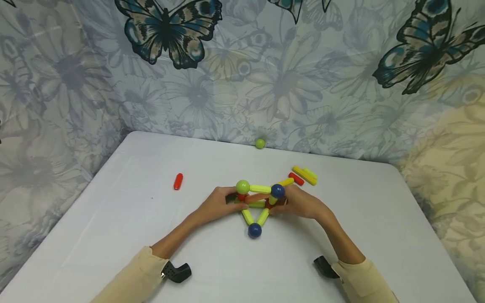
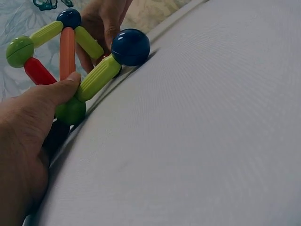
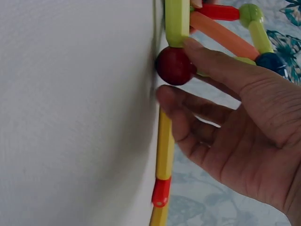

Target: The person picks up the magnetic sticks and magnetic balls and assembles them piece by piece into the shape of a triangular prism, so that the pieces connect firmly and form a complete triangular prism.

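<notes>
Both hands hold a ball-and-stick structure of lime, red and orange rods joined by coloured balls. My left hand grips its left side, thumb across the lower end of the orange rod, just above a green ball. A red rod runs from behind that thumb to a lime ball. On the right side, my right hand has thumb and forefinger about a dark red ball. One blue ball forms the near corner; another blue ball sits at the upper right.
Beyond the right hand lie several loose rods, among them a yellow rod and a red rod. Another red rod lies alone at the left. A lime ball rests at the white table's back edge, against the patterned cloth.
</notes>
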### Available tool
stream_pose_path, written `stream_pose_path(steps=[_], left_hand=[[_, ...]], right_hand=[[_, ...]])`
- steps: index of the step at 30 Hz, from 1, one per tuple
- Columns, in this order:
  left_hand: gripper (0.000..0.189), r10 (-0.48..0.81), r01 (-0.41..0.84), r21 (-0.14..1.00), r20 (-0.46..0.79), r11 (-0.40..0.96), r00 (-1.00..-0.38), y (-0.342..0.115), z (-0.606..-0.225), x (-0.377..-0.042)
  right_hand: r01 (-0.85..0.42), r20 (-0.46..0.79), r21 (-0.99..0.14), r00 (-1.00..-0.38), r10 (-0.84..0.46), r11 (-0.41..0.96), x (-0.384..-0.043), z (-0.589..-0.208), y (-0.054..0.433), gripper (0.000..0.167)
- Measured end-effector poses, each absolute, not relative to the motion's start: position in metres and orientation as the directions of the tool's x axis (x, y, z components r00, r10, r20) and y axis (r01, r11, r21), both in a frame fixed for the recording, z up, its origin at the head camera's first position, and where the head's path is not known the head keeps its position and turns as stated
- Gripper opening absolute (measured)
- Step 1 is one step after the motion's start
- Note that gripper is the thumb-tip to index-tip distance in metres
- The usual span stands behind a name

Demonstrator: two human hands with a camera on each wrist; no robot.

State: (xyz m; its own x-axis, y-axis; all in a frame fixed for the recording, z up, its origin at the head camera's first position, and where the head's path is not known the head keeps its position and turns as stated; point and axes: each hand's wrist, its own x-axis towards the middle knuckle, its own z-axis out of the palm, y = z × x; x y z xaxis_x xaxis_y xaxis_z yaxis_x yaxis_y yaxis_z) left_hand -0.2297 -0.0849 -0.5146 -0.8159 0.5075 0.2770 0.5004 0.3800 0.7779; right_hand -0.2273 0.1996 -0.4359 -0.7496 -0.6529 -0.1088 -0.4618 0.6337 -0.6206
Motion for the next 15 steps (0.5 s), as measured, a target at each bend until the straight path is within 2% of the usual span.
stream_pose_path(steps=[3, 6, 11, 15], left_hand=[[0.038, 0.515, 0.507, 0.775, 0.280, 0.378, -0.811, -0.087, -0.515, -0.228], [0.036, 0.517, 0.522, 0.766, 0.295, 0.376, -0.804, -0.088, -0.516, -0.227], [0.033, 0.523, 0.520, 0.768, 0.289, 0.373, -0.802, -0.087, -0.516, -0.226], [0.030, 0.527, 0.518, 0.771, 0.285, 0.370, -0.800, -0.085, -0.516, -0.226]], right_hand=[[-0.462, -0.165, -0.597, -0.729, -0.664, 0.656, -0.228, -0.432, 0.204, 0.027], [-0.458, -0.167, -0.573, -0.747, -0.644, 0.680, -0.230, -0.423, 0.214, 0.030], [-0.434, 0.029, -0.461, -0.879, -0.476, 0.774, -0.230, -0.411, 0.240, 0.026], [-0.352, 0.143, -0.395, -0.936, -0.322, 0.848, -0.234, -0.416, 0.253, 0.023]])
